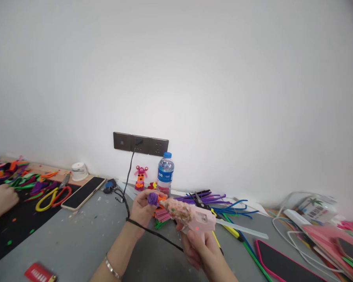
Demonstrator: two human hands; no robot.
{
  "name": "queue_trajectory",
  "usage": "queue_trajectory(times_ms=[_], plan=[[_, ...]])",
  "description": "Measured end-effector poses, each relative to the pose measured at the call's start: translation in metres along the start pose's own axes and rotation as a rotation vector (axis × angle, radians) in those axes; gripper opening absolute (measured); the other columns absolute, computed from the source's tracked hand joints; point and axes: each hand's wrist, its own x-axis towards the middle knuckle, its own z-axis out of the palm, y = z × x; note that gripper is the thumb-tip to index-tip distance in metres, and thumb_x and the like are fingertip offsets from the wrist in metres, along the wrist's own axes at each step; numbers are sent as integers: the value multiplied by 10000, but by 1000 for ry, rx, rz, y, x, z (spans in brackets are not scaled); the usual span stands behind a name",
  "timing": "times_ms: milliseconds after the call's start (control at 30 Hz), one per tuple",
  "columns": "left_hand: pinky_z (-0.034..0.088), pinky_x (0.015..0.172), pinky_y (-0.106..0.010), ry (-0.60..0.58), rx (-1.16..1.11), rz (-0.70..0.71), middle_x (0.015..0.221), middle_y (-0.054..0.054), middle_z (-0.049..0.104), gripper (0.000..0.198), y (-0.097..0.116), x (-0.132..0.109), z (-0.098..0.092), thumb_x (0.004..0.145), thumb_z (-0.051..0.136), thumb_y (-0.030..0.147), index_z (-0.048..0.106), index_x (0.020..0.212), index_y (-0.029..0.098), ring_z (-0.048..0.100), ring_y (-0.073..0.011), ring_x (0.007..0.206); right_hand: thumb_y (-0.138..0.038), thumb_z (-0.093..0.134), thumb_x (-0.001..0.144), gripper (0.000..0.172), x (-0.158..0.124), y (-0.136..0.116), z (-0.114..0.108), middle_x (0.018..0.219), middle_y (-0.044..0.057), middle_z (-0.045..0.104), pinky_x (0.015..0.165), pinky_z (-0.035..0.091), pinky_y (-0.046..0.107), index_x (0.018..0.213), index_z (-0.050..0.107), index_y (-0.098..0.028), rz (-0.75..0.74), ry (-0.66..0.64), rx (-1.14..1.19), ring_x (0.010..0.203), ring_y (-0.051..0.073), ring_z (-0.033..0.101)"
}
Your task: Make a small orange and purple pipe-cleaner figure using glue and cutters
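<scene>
My right hand [198,244] grips the handle of a pink hot glue gun [191,217] with a small red light lit on its body and a clear glue stick [244,229] poking out the back. Its nozzle points left at a small purple pipe-cleaner piece [153,198] pinched in the fingers of my left hand [142,209]. The gun's black cord [153,232] runs under my left wrist, which wears a silver bracelet, and up to a wall socket [141,143].
A water bottle [165,174], a small pink-and-orange figure [140,177], scissors [200,200] and loose pipe cleaners [223,205] lie behind my hands. A phone [84,192] lies left, another [282,264] right. Another person's hand [0,199] rests at far left by coloured pieces.
</scene>
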Motion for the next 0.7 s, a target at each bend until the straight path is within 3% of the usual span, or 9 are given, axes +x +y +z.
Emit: queue_trajectory(times_ms=[167,367,700], plan=[[518,604,-273,37,-10,-19,668,-13,705,367,1,-1,1,370,930,343,715,621,182,671,-190,644,-680,666,678,525,1,-1,2,431,-107,318,358,177,197,697,570,-164,18,15,-34,364,36,190],[514,612,-241,3,-4,10,673,-6,715,331,2,0,2,386,930,302,731,627,191,657,-157,635,-683,659,681,526,1,-1,2,427,-114,321,353,171,183,738,563,-169,2,32,-46,359,31,185],[510,600,-244,31,2,7,674,-12,715,327,3,-1,1,379,933,272,734,626,192,654,-167,640,-677,665,680,523,0,0,1,418,-109,327,358,167,199,767,570,-170,1,60,-59,352,40,201]])
